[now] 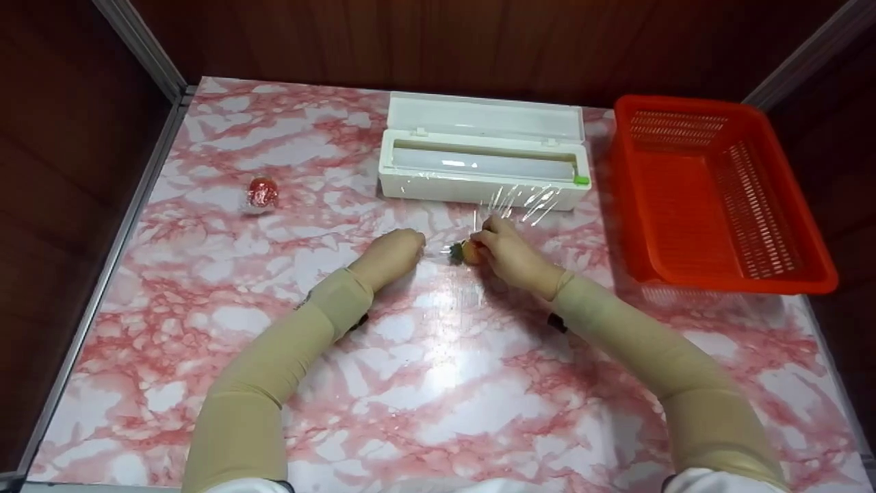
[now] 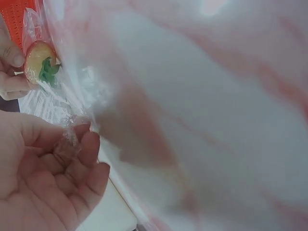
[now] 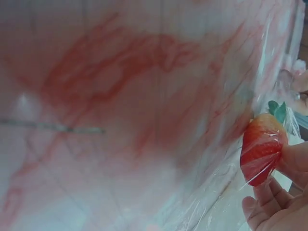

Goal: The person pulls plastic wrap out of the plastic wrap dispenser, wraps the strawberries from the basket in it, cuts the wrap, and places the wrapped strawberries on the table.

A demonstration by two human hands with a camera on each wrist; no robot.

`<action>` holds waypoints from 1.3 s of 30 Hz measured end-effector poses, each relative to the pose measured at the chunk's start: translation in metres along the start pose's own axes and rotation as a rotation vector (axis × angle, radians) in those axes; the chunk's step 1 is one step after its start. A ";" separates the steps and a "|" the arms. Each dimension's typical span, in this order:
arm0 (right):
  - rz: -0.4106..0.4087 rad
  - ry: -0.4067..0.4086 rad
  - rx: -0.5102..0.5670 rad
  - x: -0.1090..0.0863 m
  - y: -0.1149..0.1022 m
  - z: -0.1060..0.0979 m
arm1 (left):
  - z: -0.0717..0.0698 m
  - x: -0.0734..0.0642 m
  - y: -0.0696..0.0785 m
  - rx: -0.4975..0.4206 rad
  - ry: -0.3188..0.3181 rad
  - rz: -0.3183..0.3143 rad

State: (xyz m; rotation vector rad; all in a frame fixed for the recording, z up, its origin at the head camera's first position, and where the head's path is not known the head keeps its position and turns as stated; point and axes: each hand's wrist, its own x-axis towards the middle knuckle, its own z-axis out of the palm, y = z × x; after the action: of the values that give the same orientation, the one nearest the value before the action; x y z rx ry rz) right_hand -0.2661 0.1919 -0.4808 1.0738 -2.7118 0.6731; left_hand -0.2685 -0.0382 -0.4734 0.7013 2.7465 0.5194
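Between my two hands is a red and yellow strawberry [image 1: 472, 252] with green leaves, covered in clear cling film [image 3: 216, 202]. My right hand [image 1: 510, 250] grips the fruit's red end through the film, thumb on one side and fingers on the other, as the right wrist view shows. To the left of the leaves, my left hand [image 1: 393, 257] pinches a gathered, crumpled end of the film [image 2: 69, 142], its fingers curled inward. Film also stretches from the fruit toward the white wrap dispenser [image 1: 479, 188] just beyond the hands.
The dispenser's lid [image 1: 486, 116] stands raised, showing the film roll [image 1: 479, 163] inside. A green piece [image 1: 581, 181] sits at its right end. On the right is an orange-red plastic basket [image 1: 684, 226]. A red film-wrapped item [image 1: 262, 194] lies at the left on the marble-patterned table [image 1: 239, 315].
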 end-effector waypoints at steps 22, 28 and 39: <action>0.042 -0.014 -0.078 0.005 0.004 -0.006 | -0.011 0.009 0.035 0.033 0.164 0.098; 0.114 -0.005 -0.017 0.003 0.005 -0.005 | 0.002 0.024 0.059 0.022 0.063 0.200; 0.238 -0.015 0.051 0.002 0.003 -0.006 | 0.018 0.038 0.063 0.071 0.136 0.199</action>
State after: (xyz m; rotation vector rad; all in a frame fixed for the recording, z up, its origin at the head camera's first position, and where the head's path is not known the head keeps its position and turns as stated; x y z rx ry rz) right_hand -0.2700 0.1956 -0.4761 0.7745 -2.8781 0.7750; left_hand -0.2690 0.0375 -0.4704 0.9988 2.8490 0.5317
